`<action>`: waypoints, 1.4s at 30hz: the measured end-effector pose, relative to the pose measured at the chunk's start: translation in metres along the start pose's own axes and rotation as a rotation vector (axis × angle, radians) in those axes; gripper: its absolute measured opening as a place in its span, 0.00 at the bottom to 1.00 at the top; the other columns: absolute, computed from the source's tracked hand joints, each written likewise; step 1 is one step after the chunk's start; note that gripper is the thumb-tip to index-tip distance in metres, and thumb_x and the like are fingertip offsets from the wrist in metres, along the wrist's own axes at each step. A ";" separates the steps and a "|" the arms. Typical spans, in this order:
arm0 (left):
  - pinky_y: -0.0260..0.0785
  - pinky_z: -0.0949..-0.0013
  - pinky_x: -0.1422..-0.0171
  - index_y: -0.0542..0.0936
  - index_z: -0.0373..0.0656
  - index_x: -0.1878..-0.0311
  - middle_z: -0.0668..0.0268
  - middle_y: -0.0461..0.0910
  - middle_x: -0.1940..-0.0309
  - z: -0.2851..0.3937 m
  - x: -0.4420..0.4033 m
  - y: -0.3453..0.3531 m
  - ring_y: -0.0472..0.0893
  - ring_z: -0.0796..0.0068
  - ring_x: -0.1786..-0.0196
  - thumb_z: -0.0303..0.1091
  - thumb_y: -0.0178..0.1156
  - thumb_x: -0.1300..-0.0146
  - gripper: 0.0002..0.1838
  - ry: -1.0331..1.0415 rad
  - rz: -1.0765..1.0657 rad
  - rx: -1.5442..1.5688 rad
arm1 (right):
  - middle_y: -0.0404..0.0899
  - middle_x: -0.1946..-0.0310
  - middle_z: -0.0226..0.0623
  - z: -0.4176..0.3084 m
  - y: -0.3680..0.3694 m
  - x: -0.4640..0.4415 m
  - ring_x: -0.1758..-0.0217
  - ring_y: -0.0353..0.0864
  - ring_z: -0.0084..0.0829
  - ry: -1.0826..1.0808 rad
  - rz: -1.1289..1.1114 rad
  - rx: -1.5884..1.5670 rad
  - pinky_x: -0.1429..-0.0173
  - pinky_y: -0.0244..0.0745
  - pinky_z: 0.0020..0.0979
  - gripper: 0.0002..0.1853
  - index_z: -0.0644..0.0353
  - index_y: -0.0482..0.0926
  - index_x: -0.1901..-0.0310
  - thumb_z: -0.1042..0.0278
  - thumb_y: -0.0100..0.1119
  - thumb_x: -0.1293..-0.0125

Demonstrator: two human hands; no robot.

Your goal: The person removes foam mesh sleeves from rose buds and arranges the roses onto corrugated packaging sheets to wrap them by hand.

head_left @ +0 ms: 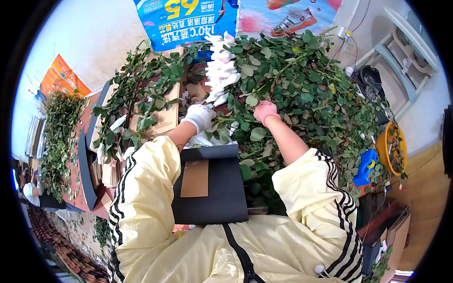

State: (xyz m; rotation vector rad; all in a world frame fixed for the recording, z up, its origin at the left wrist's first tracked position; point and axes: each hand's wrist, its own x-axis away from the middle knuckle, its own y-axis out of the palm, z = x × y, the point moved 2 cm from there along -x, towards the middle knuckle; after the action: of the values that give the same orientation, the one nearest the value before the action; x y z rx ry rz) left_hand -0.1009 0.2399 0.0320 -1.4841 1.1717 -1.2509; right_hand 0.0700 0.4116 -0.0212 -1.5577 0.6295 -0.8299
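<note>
My left hand (200, 118), in a white glove, lies just below a column of white-wrapped flower heads (221, 70); its fingertips are partly hidden and I cannot make out what it holds. My right hand (265, 112), in a pink glove, is closed at the edge of a big heap of leafy green stems (302, 89). Whatever is between its fingers is hidden by leaves. Close to my body lies a black sheet (219, 188) with a folded top edge and a brown cardboard piece (195, 178) on it. White wrapped pieces (200, 140) show just above the fold.
More leafy stems (137, 94) lie at the left over cardboard. A blue tape dispenser (364, 168) and a yellow basket (392, 148) stand at the right. Folded chairs (401, 61) lean at the wall. A person (32, 192) is at the far left edge.
</note>
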 end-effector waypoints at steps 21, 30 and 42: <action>0.71 0.62 0.61 0.82 0.38 0.59 0.55 0.82 0.71 -0.002 -0.001 -0.136 0.79 0.66 0.69 0.48 0.62 0.47 0.21 0.133 -0.251 0.459 | 0.74 0.46 0.49 -0.056 -0.146 0.114 0.41 0.72 0.40 -0.662 0.274 -0.481 0.34 0.63 0.35 0.35 0.66 0.66 0.41 0.61 0.65 0.49; 0.71 0.70 0.49 0.71 0.41 0.43 0.64 0.76 0.58 -0.069 -0.009 -0.101 0.75 0.77 0.53 0.61 0.48 0.34 0.32 0.216 0.378 1.054 | 0.79 0.59 0.51 0.043 -0.233 0.066 0.53 0.78 0.48 -0.360 0.934 -0.317 0.46 0.72 0.39 0.19 0.62 0.75 0.51 0.68 0.50 0.45; 0.67 0.59 0.43 0.73 0.42 0.48 0.52 0.75 0.50 -0.041 -0.060 0.103 0.75 0.52 0.46 0.51 0.66 0.56 0.33 0.137 -0.335 0.408 | 0.80 0.56 0.43 0.163 -0.399 0.202 0.70 0.80 0.25 -0.363 1.309 -0.575 0.65 0.73 0.20 0.15 0.66 0.73 0.47 0.71 0.49 0.33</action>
State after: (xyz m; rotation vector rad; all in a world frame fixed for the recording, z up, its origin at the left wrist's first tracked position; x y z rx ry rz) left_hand -0.1590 0.2767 -0.0736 -1.3319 0.7058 -1.7250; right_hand 0.2968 0.4112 0.3968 -1.3151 1.4275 0.6498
